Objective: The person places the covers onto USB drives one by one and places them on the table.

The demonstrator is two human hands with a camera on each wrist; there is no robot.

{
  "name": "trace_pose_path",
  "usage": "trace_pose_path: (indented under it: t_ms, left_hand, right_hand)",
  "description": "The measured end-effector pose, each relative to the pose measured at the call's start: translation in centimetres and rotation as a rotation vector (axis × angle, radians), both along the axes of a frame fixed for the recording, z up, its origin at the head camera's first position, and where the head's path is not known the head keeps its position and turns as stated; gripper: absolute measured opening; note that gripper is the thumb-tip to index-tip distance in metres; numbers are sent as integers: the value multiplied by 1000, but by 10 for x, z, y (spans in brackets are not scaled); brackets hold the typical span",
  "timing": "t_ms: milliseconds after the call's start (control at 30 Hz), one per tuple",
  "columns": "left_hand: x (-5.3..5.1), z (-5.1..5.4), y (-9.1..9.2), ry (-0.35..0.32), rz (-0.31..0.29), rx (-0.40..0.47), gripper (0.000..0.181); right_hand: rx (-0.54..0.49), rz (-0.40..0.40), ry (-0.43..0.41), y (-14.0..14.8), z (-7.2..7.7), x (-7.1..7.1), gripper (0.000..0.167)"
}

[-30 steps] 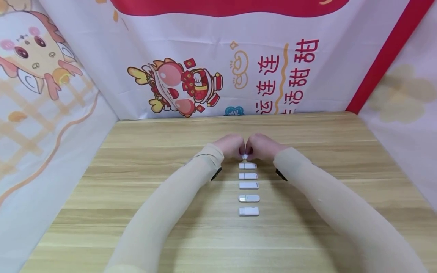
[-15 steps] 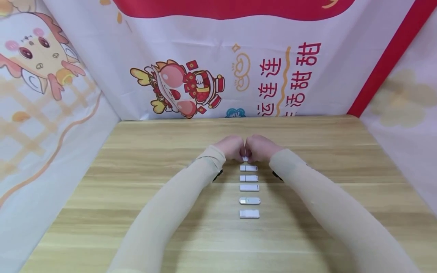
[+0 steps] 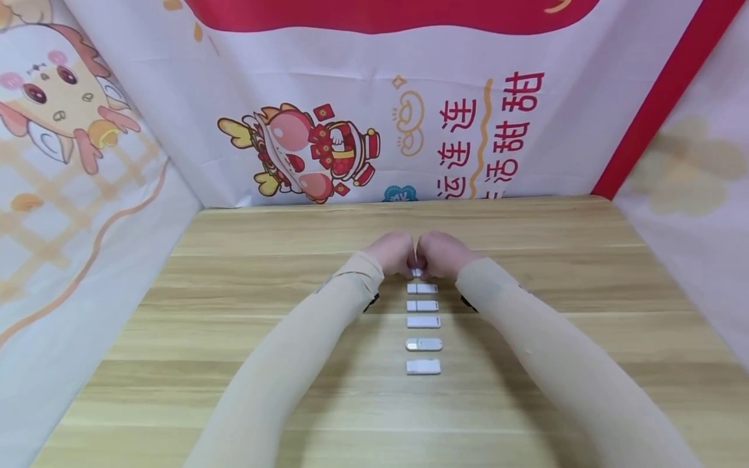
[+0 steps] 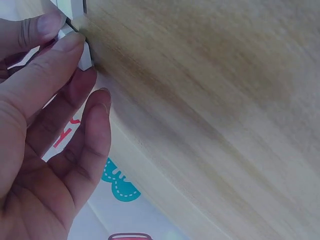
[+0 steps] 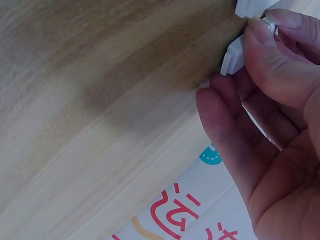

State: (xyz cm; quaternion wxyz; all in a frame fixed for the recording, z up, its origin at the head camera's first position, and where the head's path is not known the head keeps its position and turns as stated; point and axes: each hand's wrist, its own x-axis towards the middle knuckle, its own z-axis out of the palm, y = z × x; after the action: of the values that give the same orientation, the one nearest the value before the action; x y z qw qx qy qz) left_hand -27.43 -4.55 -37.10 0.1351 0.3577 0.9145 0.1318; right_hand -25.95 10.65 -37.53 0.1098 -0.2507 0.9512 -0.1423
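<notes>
In the head view, a column of several white USB flash drives lies on the wooden table, each set crosswise. At its far end, my left hand and right hand meet over one more white flash drive, mostly hidden by the fingers. The left wrist view has my left thumb and fingertips pinching one end of this drive. From the other side, in the right wrist view, my right thumb and fingers pinch its opposite end. It is low at the tabletop, close to the neighbouring drive.
The wooden table ends at the back against a white printed cloth with red lettering and a cartoon figure. Similar cloth hangs at the left and right sides. Both sleeved forearms flank the column.
Both hands keep their hold on the far flash drive in nearly the same place. My right wrist has come slightly inward to the left. The head view shifts a little; the other drives stay put.
</notes>
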Motion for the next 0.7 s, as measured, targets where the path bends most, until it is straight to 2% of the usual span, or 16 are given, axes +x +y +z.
trace_pose_path:
  t_ms: [200, 367, 433, 567, 700]
  left_hand:
    - [3, -2, -6, -39, 20, 8, 13]
    - [-1, -4, -4, -47, 45, 10, 13]
    - [-3, -4, 0, -46, 36, 9, 13]
    - [-3, -3, 4, -56, 7, -4, 14]
    - [-3, -2, 4, -48, 10, -8, 14]
  right_hand:
    - [25, -13, -12, -5, 1, 2, 14]
    - [37, -29, -18, -1, 7, 2, 16]
    - [25, -44, -46, 4, 8, 2, 15]
    - [-12, -94, -160, 13, 12, 1, 13]
    - [-20, -122, -226, 18, 15, -1, 14]
